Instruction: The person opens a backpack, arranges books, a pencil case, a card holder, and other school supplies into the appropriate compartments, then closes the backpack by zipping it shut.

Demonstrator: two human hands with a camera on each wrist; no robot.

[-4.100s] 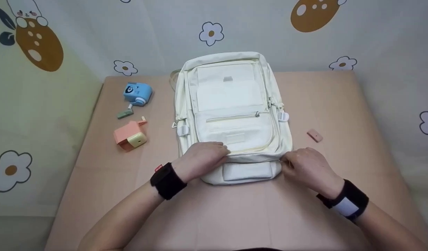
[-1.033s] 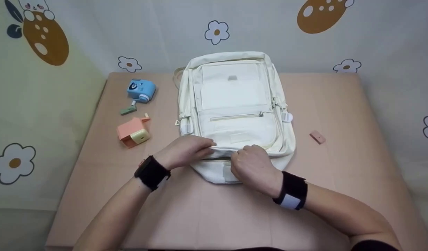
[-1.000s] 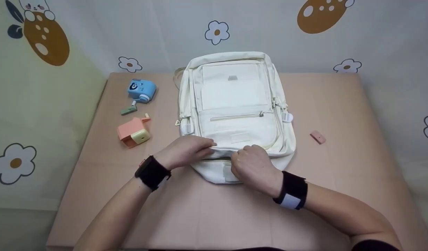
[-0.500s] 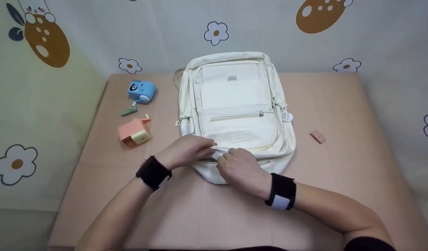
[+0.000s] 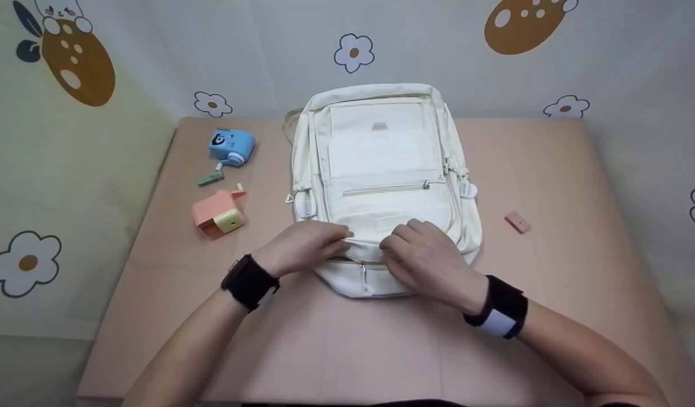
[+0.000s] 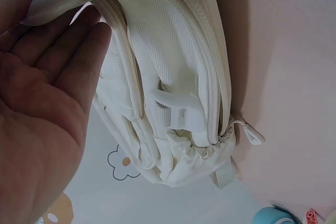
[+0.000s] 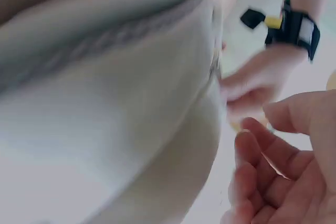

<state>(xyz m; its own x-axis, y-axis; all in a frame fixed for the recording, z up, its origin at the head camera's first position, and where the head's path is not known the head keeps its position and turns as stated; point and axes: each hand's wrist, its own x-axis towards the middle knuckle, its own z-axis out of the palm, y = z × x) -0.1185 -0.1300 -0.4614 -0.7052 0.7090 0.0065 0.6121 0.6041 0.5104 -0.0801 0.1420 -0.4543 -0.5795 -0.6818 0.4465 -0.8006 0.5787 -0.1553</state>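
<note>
A cream backpack [image 5: 375, 152] lies front side up on the table, its lower end towards me. My left hand [image 5: 302, 243] pinches the fabric fold above the lower front pocket; in the left wrist view the thumb lies over the cloth and the fingers under it. Along that pocket runs a zip, partly open at its left end, with a metal zip pull [image 5: 364, 272] hanging down from it. My right hand [image 5: 429, 254] is just right of the pull, over the pocket. In the right wrist view its fingers [image 7: 247, 156] are loosely bent with nothing between them.
On the left of the table [image 5: 290, 350] stand a blue box-shaped thing with a crank [image 5: 232, 147] and a pink house-shaped one with a crank [image 5: 218, 215]. A small green block [image 5: 210, 178] lies between them. Right of the backpack lies a small pink block [image 5: 517, 222].
My right hand slid left along the pocket zip, closing much of it, then let go of the pull and moved back right. The left hand moved left earlier and keeps its pinch.
</note>
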